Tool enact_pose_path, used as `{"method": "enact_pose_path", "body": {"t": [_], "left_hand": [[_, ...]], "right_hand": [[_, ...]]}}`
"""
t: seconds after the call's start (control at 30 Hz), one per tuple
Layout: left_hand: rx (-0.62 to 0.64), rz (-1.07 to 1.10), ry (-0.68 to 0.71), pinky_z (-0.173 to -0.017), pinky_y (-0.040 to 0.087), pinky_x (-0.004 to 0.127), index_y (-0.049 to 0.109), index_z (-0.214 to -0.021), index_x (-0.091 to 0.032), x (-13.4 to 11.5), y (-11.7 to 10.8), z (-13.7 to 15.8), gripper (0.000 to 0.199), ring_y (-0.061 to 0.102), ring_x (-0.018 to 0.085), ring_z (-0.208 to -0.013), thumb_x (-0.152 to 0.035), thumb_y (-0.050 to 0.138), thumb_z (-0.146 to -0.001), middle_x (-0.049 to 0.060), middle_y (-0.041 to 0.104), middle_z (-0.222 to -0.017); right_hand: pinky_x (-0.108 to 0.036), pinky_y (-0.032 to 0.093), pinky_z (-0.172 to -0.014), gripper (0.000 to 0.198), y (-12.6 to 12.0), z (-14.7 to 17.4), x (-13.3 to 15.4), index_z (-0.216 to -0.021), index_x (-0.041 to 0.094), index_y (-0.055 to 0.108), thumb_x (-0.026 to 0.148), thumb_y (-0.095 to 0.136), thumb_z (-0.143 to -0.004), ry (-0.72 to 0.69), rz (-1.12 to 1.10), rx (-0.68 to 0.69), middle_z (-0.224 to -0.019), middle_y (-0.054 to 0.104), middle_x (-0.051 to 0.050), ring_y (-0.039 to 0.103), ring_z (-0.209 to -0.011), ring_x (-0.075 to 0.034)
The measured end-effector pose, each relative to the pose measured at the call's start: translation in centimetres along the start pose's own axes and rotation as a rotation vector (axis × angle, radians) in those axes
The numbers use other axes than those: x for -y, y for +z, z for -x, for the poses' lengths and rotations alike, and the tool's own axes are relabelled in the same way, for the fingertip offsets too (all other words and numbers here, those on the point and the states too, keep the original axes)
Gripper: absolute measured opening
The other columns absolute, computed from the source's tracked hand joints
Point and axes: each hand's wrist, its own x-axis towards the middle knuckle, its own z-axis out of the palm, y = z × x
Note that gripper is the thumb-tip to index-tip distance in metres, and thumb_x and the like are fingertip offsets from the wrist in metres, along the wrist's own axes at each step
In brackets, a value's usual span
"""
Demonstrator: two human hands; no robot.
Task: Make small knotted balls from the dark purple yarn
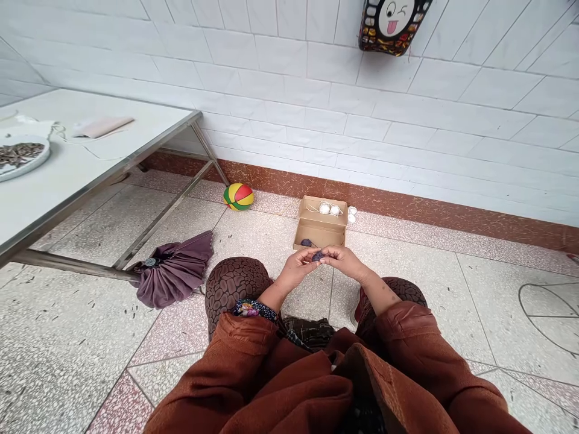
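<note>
Between my two hands is a small dark purple ball of yarn [317, 257], pinched by the fingertips of both. My left hand [298, 267] closes on it from the left, and my right hand [344, 260] from the right. Just beyond them an open cardboard box [322, 231] lies on the floor. A second dark ball [306, 243] rests in its near part, and a thin dark strand runs from there toward my hands. Two white balls of string [329, 208] sit in the raised lid part. Fingers partly cover the yarn.
More white balls [351, 214] lie right of the box. A colourful ball [239, 197] rests by the leg of a white table [104, 141], which bears a plate [27, 158]. A folded purple umbrella [174, 271] lies below. At right stands a thin wire frame [549, 316]; a bag [393, 27] hangs on the wall.
</note>
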Motion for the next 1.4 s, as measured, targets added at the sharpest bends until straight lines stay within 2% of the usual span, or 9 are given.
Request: {"method": "enact_pose_path", "body": {"t": [0.1,0.23,0.33,0.47,0.63,0.87,1.1,1.27,1.4], "left_hand": [[-0.008,-0.024,0.015,-0.078,0.044,0.028,0.071,-0.112,-0.017,-0.2,0.0,0.0,0.045,0.058,0.016,-0.086,-0.034,0.078,-0.072,0.007,0.067,-0.103],[-0.051,0.058,-0.021,-0.068,0.044,0.027,0.072,-0.108,-0.018,-0.5,0.2,0.1,0.044,0.055,0.013,-0.075,-0.037,0.079,-0.069,0.006,0.065,-0.099],[-0.099,0.173,-0.08,-0.066,0.043,0.025,0.074,-0.102,-0.018,-0.8,0.2,0.2,0.041,0.054,0.012,-0.074,-0.035,0.082,-0.066,0.006,0.067,-0.097],[-0.145,0.401,-0.172,-0.066,0.04,0.023,0.074,-0.099,-0.018,-0.9,0.0,0.2,0.04,0.057,0.012,-0.075,-0.032,0.085,-0.063,0.005,0.07,-0.096],[-0.234,0.555,-0.231,-0.069,0.043,0.024,0.074,-0.095,-0.014,-0.8,-0.4,-0.1,0.043,0.06,0.011,-0.075,-0.027,0.089,-0.057,0.005,0.071,-0.094],[-0.281,0.573,-0.276,-0.065,0.047,0.023,0.071,-0.089,-0.011,0.0,-0.5,-0.4,0.038,0.059,0.008,-0.067,-0.025,0.089,-0.059,0.003,0.068,-0.083],[-0.322,0.579,-0.31,-0.061,0.047,0.021,0.068,-0.086,-0.014,1.1,-0.8,-0.9,0.03,0.059,0.008,-0.067,-0.025,0.086,-0.064,0.003,0.067,-0.081],[-0.277,0.524,-0.294,-0.064,0.045,0.021,0.072,-0.09,-0.014,1.1,-0.5,-0.8,0.033,0.058,0.008,-0.07,-0.025,0.086,-0.062,0.004,0.07,-0.09],[-0.212,0.494,-0.299,-0.069,0.045,0.022,0.073,-0.094,-0.016,0.8,0.0,-0.5,0.036,0.06,0.01,-0.077,-0.027,0.087,-0.062,0.005,0.071,-0.097]], "right_hand": [[-0.027,0.044,-0.065,0.033,0.5,0.0,-0.2,-0.09,0.019,0.065,0.05,0.069,-0.08,0.08,-0.114,-0.02,-0.077,0.065,0.0,0.055,-0.066,-0.014],[-0.025,0.043,-0.06,0.034,0.5,0.0,0.1,-0.096,0.019,0.065,0.05,0.068,-0.081,0.129,-0.207,0.014,-0.077,0.065,0.001,0.052,-0.061,-0.012],[-0.026,0.045,-0.062,0.032,0.2,0.0,0.4,-0.098,0.019,0.065,0.047,0.066,-0.082,0.117,-0.211,0.016,-0.08,0.066,0.0,0.052,-0.061,-0.011],[-0.027,0.046,-0.066,0.031,-0.1,0.1,0.7,-0.102,0.019,0.065,0.045,0.064,-0.085,0.095,-0.124,-0.011,-0.085,0.067,-0.002,0.055,-0.07,-0.014],[-0.024,0.04,-0.061,0.026,-0.4,0.6,1.7,-0.089,0.018,0.065,0.043,0.057,-0.091,0.042,0.09,0.047,-0.07,0.059,0.001,0.049,-0.061,-0.012],[-0.026,0.042,-0.068,0.028,-0.3,1.1,2.7,-0.093,0.019,0.067,0.04,0.048,-0.098,-0.09,0.169,0.098,-0.082,0.066,-0.002,0.056,-0.07,-0.015],[-0.028,0.044,-0.073,0.025,-0.6,1.3,2.7,-0.09,0.021,0.066,0.033,0.046,-0.098,-0.124,0.333,0.074,-0.083,0.068,-0.003,0.062,-0.077,-0.018],[-0.028,0.044,-0.071,0.022,-0.5,1.3,3.0,-0.088,0.02,0.066,0.031,0.049,-0.096,-0.18,0.265,0.127,-0.08,0.068,-0.003,0.061,-0.073,-0.017],[-0.026,0.043,-0.068,0.023,-0.3,1.3,3.2,-0.087,0.02,0.067,0.033,0.05,-0.095,-0.173,0.233,0.134,-0.077,0.066,-0.002,0.058,-0.068,-0.015]]}}
